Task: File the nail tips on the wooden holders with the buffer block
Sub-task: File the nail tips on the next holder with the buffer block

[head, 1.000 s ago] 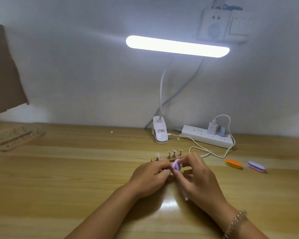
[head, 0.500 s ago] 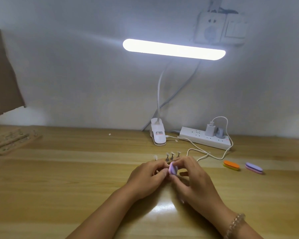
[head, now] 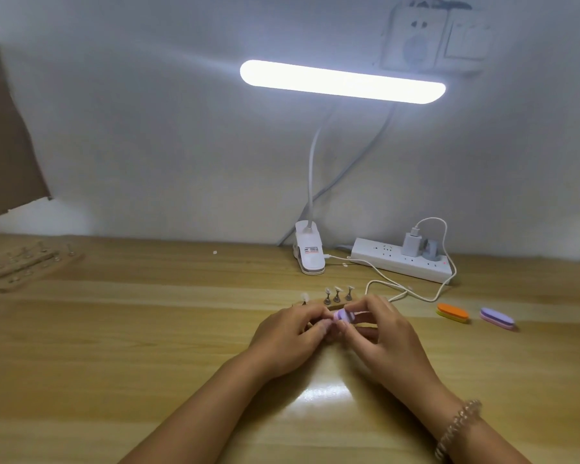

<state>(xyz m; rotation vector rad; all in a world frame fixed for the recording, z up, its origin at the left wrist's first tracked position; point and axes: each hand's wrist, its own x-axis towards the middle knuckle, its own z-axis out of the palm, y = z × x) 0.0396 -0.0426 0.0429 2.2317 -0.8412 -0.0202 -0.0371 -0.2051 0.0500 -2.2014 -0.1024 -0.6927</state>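
A small purple buffer block (head: 344, 316) is pinched in the fingers of my right hand (head: 387, 333). My left hand (head: 288, 333) meets it fingertip to fingertip and pinches a small piece that my fingers hide. Just behind my hands lies a wooden holder (head: 329, 308), mostly covered. Three nail tips on little stands (head: 337, 294) rise from it, and one more nail tip (head: 304, 297) stands to the left.
An orange buffer block (head: 452, 312) and a purple buffer block (head: 497, 318) lie to the right. Behind are a white lamp clamp (head: 310, 252), a power strip (head: 402, 261) and a looping white cable (head: 392, 286). More wooden holders (head: 21, 266) lie at far left.
The purple block between my fingertips has shifted slightly left and back again. My hands stay together at the same spot on the table.
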